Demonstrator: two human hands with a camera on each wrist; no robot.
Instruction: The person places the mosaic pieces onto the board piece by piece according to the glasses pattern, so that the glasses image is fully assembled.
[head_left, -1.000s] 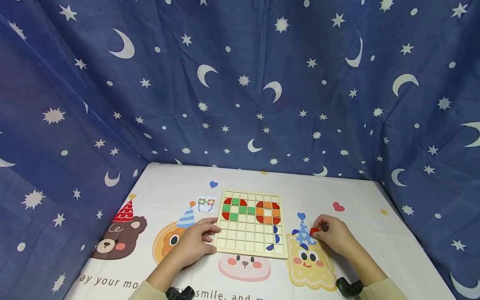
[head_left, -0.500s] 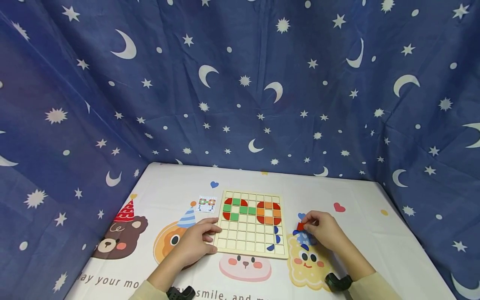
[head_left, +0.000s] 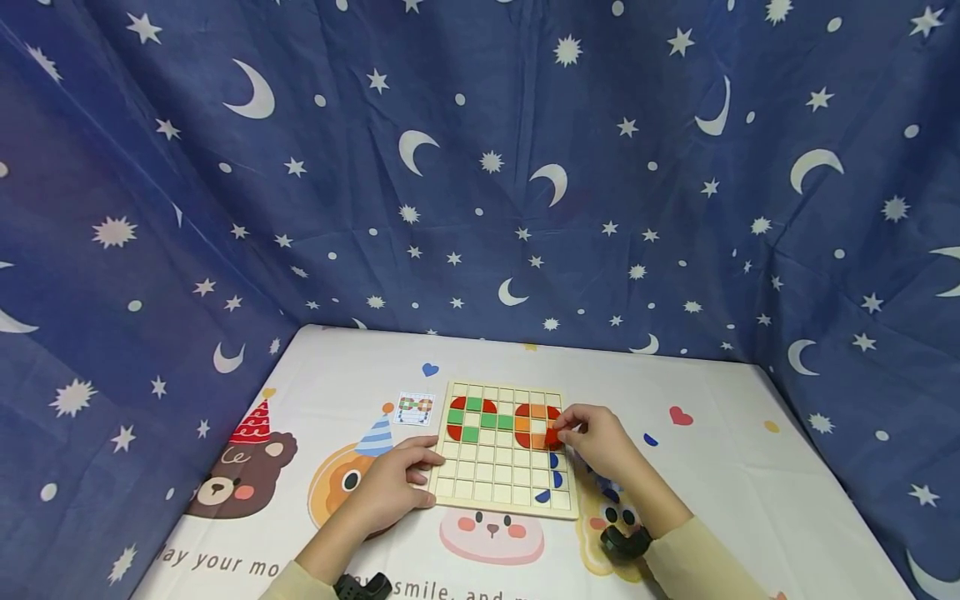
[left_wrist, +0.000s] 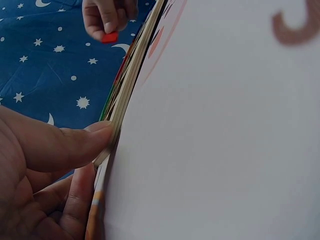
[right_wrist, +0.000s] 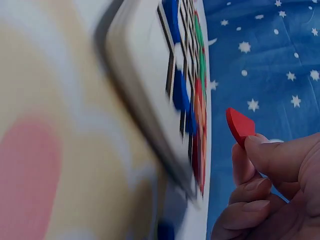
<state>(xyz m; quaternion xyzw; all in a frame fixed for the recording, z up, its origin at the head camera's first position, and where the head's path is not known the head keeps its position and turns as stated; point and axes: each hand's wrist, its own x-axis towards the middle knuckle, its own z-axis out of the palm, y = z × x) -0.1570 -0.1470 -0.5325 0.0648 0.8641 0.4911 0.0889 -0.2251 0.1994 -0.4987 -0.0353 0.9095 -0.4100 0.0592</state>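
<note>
A wooden grid board lies mid-table. My left hand holds its near left corner, the thumb on the front edge and other fingers along the left side. My right hand is over the board's right edge, by the red-and-orange ring. Between thumb and fingertip it pinches a small red tile with a curved edge, raised above the board. A green-and-red ring fills the board's left part. Several blue segment tiles sit in the right-hand columns.
A small pattern card lies beside the board's far left corner. One loose blue tile lies right of the right hand, another under the right forearm. The white printed cloth ends at a blue starry curtain.
My right hand has moved left with the red tile, from over the printed party hat to the board's right edge. A loose blue tile now shows behind it. The left hand stays put.
</note>
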